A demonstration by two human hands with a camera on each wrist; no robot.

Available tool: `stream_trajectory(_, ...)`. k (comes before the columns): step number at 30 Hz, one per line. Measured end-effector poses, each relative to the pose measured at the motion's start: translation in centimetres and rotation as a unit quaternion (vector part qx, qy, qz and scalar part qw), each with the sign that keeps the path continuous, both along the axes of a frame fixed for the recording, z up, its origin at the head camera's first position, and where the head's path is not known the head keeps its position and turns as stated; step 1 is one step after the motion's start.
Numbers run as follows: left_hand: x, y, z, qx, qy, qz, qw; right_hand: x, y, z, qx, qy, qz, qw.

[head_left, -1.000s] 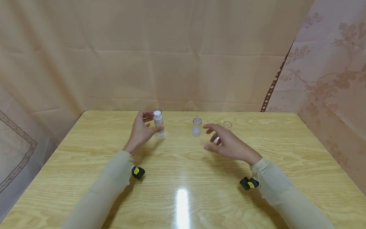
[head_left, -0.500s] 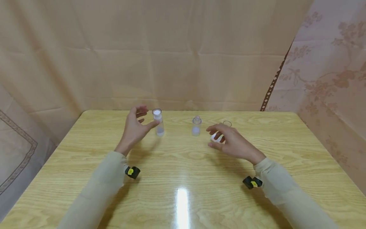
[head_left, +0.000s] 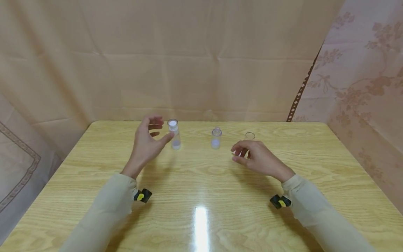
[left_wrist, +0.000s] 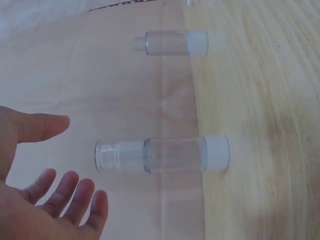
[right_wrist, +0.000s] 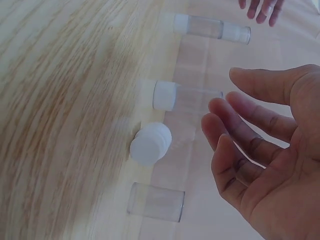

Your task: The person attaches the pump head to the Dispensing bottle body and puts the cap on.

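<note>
A clear pump bottle [head_left: 176,141] with a white base and a clear cap over its white pump stands upright at the back left. Beside it my left hand [head_left: 145,144] has thumb and fingers spread, holding nothing. In the left wrist view a gap shows between these fingers and the cap. A second clear bottle [head_left: 216,139], its narrow neck bare, stands near the middle. My right hand [head_left: 259,158], fingers loosely bent and holding nothing, is over a white pump head [right_wrist: 150,145], which it mostly hides in the head view. Behind this hand stands a loose clear cap [right_wrist: 156,202].
The wooden table [head_left: 201,182] ends at a hanging beige curtain [head_left: 189,70] just behind the bottles. A flowered cloth [head_left: 371,87] hangs on the right, and another pale cloth [head_left: 19,164] on the left.
My left hand has let go of the capped bottle and drawn back to the left. My right hand has shifted slightly right, over the white pump head. The bottles stand where they were.
</note>
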State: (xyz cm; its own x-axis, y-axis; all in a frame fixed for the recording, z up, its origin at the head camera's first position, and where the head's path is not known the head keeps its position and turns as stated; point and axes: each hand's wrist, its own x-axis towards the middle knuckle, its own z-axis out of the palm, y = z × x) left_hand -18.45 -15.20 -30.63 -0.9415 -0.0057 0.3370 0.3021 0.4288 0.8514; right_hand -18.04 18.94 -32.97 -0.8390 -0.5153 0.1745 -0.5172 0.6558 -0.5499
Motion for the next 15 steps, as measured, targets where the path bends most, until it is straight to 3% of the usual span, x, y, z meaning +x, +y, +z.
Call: stream_trajectory(15,0.9,1.7,-1.4,-0.012,0.014,-0.055,0.9983,0.0,0.3,-0.5,-0.006,-0.002,-0.006,1.000)
